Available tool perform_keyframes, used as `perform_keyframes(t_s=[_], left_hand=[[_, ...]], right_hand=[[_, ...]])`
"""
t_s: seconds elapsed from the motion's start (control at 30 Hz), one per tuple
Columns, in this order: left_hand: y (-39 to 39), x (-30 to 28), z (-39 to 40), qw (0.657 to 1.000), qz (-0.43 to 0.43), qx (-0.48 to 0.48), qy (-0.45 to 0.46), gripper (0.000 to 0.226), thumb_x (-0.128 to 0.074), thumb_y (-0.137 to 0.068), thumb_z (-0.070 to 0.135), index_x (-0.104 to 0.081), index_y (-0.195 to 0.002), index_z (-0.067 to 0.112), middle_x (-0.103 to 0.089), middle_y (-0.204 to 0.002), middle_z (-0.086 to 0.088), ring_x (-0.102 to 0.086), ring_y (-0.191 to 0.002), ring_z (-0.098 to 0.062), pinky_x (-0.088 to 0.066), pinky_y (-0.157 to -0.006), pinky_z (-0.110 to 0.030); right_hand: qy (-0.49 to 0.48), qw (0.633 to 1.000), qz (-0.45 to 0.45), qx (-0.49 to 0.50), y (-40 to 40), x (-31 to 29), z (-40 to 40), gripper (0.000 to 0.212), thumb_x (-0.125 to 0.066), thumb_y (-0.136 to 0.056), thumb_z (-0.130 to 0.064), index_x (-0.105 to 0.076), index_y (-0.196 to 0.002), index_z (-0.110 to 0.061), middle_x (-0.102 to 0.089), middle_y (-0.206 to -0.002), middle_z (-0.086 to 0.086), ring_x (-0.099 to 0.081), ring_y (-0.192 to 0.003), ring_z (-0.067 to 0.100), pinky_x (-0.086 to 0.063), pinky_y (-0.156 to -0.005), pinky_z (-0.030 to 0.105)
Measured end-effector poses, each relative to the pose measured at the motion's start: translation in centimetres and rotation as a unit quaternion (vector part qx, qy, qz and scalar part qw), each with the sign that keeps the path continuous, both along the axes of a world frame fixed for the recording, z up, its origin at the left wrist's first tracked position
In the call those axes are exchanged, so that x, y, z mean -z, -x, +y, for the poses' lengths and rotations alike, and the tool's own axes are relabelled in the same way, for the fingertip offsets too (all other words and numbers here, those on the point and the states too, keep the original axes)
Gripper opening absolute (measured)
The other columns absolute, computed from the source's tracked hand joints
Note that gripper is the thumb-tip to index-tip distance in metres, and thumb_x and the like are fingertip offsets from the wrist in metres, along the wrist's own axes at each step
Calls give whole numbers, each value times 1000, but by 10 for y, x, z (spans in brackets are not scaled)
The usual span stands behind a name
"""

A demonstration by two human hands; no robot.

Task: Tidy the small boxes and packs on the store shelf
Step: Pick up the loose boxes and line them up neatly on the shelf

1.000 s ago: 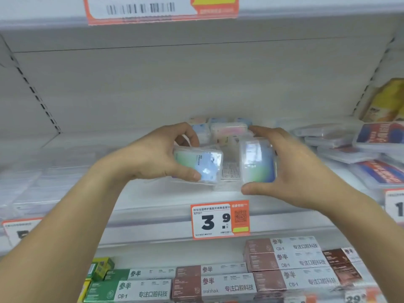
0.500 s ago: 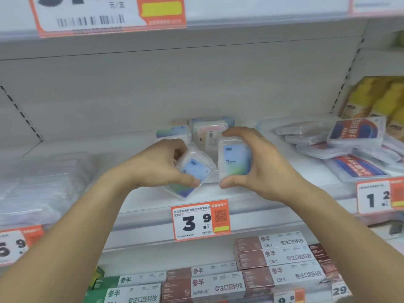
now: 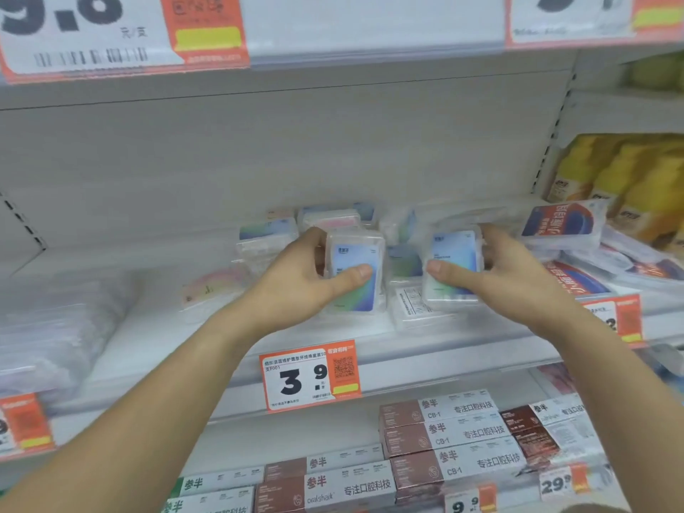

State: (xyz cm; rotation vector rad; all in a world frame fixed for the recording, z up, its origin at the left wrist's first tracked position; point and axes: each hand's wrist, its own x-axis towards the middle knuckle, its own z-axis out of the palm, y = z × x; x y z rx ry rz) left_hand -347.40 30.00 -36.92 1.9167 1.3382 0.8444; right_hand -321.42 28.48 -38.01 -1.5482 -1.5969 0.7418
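My left hand (image 3: 296,286) grips a small clear box with a blue-green label (image 3: 357,290), held upright at the middle of the white shelf (image 3: 155,327). My right hand (image 3: 514,279) grips a second such box (image 3: 457,253), also upright, a short way to the right. Between the two boxes another box lies flat (image 3: 411,305) with its printed back up. Behind them a loose pile of similar small boxes (image 3: 325,220) sits near the back wall. A pale round pack (image 3: 214,288) lies left of my left hand.
Flat red-and-blue packs (image 3: 566,224) are heaped at the right of the shelf, with yellow bags (image 3: 629,179) behind. Clear bagged goods (image 3: 48,327) lie at the left. A 3.9 price tag (image 3: 311,379) hangs on the shelf edge; brown and green boxes (image 3: 444,435) fill the shelf below.
Both hands have drawn apart, each with its box. The left box has turned from tilted to upright. The camera has moved nearer and tipped up.
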Motion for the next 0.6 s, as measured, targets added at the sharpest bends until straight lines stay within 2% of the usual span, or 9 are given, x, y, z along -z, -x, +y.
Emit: perform_keyframes(t_s=[0.07, 0.13, 0.23, 0.3, 0.33, 0.4, 0.47, 0.53, 0.6], left_hand=[[-7, 1, 1, 1000, -17, -1, 6, 59, -75, -70, 53, -51, -115, 25, -69, -108, 7, -67, -99, -12, -54, -89, -42], [-10, -2, 2, 1000, 4, -2, -5, 52, -78, -74, 44, -50, -115, 25, -69, -105, 6, -67, -94, -12, -55, -85, -38], [-11, -12, 1, 996, 81, 19, -30, 38, -77, -76, 40, -57, -103, 23, -68, -90, 8, -65, -80, -9, -51, -70, -27], [-8, -17, 0, 987, 153, 28, -27, 35, -76, -75, 43, -58, -96, 23, -64, -84, 8, -60, -74, -10, -45, -63, -25], [-5, -20, 0, 982, 188, 28, -24, 36, -75, -75, 47, -58, -96, 23, -63, -85, 7, -59, -74, -12, -44, -63, -26], [2, -23, 1, 972, 232, 14, -13, 39, -73, -74, 52, -58, -97, 25, -64, -88, 6, -59, -76, -13, -46, -67, -28], [11, -27, 2, 973, 229, 8, 15, 37, -72, -76, 51, -58, -97, 25, -67, -90, 5, -65, -75, -14, -51, -69, -31], [21, -31, 2, 980, 195, 8, 44, 34, -72, -78, 46, -57, -100, 25, -70, -91, 5, -69, -67, -15, -55, -65, -32], [30, -33, 2, 984, 168, -3, 64, 32, -72, -80, 42, -56, -103, 25, -70, -89, 4, -68, -58, -12, -51, -56, -23]], right_hand=[[18, 999, -19, -20, 2, 1, -2, 51, -72, -77, -55, -51, -116, -30, -66, -104, -18, -64, -86, -7, -45, -69, 16], [36, 997, -60, -29, 4, 1, -2, 50, -66, -78, -63, -53, -115, -31, -64, -107, -18, -60, -92, -5, -44, -71, 16], [39, 993, -101, -41, 11, 2, -1, 63, -62, -71, -77, -52, -115, -32, -62, -107, -17, -61, -95, 0, -48, -73, 21], [37, 996, -68, -48, 16, 3, 0, 79, -67, -58, -83, -55, -115, -31, -68, -105, -12, -67, -94, 5, -56, -78, 31], [38, 998, -36, -47, 18, 2, -1, 81, -73, -53, -77, -56, -116, -30, -70, -104, -9, -68, -92, 7, -58, -79, 33], [31, 998, 12, -55, 19, -5, -3, 80, -83, -48, -59, -56, -117, -29, -70, -102, -4, -68, -89, 7, -58, -76, 24], [27, 996, 17, -80, 17, -11, -4, 77, -90, -45, -47, -58, -113, -31, -70, -102, -8, -66, -92, 4, -56, -73, 16], [46, 992, 19, -118, 16, -15, -5, 79, -93, -41, -44, -61, -112, -28, -73, -103, -8, -69, -96, 6, -57, -86, 28], [59, 988, 35, -140, 16, -19, -6, 78, -95, -42, -37, -63, -112, -23, -77, -99, -4, -73, -93, 13, -58, -89, 39]])
